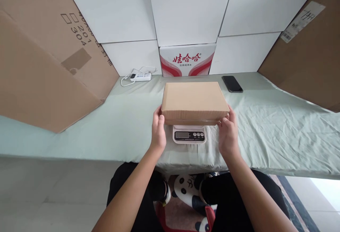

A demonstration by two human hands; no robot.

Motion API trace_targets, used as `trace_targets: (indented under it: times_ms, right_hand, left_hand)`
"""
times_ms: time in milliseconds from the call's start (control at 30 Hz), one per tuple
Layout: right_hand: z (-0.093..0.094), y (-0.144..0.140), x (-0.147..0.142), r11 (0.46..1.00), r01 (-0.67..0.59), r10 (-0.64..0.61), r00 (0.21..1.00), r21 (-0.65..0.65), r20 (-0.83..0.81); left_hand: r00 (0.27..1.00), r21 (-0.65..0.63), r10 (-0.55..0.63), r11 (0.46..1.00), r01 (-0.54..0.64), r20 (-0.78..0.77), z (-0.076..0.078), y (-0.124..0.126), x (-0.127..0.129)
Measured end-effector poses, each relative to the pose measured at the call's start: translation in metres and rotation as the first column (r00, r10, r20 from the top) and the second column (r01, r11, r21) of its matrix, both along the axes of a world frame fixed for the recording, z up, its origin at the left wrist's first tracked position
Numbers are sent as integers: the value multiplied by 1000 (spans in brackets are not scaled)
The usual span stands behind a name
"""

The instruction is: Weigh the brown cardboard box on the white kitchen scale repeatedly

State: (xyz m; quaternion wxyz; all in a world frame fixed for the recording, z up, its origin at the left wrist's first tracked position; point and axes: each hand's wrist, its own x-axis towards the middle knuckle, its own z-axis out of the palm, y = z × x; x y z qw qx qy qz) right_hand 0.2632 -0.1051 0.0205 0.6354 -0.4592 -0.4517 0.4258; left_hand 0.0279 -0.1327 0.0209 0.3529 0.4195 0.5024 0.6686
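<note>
My left hand [158,130] and right hand [227,133] are clasping the cardboard box [194,102] by its ends (fingers pressed flat), settling it on the scale [189,134], needing release next

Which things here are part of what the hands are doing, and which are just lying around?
In use: cardboard box, kitchen scale, left hand, right hand.
Lying about: phone, power strip, large leaning cardboard, red-and-white carton.

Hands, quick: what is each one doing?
Left hand: gripping the cardboard box at its left end.
Right hand: gripping its right end.
</note>
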Motion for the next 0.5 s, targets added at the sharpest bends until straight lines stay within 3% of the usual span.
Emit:
trace_targets:
  times_ms: [200,500]
  right_hand:
    - [-2,2,0,999,13,-16,995,34,96]
    - [-6,4,-1,997,44,-51,993,67,103]
  left_hand:
    - [999,7,-7,1000,7,34,-1,3,-3]
    - [999,-8,1,1000,-1,32,-2,1,-4]
